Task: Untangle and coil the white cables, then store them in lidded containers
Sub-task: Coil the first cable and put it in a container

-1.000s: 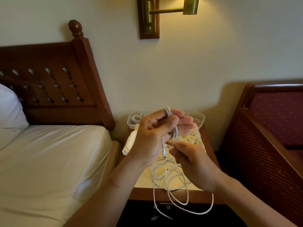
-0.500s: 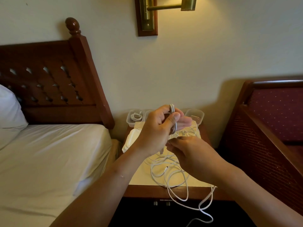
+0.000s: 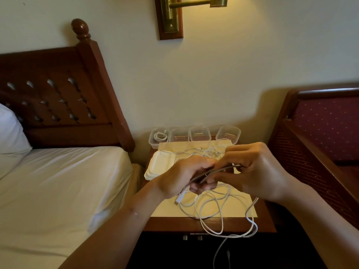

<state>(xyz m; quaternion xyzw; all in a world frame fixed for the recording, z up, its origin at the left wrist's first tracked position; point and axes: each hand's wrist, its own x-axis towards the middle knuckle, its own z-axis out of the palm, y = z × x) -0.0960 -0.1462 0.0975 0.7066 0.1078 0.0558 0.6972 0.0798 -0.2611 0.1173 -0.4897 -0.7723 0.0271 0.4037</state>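
Both hands meet above the nightstand (image 3: 209, 224). My left hand (image 3: 180, 176) grips a small bundle of white cable loops (image 3: 211, 171), and a plug end (image 3: 179, 199) hangs below its palm. My right hand (image 3: 252, 171) pinches the same loops from the right. The loose rest of the white cable (image 3: 215, 208) lies in tangled loops on the tabletop and trails over the front edge. More tangled white cables (image 3: 206, 151) lie behind my hands. Several clear containers stand in a row at the back; the leftmost container (image 3: 158, 136) holds a coiled cable.
A stack of white lids (image 3: 160, 167) lies at the nightstand's left side. A bed (image 3: 58, 181) with a wooden headboard is on the left, an upholstered wooden bench (image 3: 320, 144) on the right. A brass wall lamp (image 3: 174, 14) hangs above.
My hands dropped lower and turned the cable bundle from upright to nearly level. The view tilted down, so the whole row of containers now shows behind my hands.
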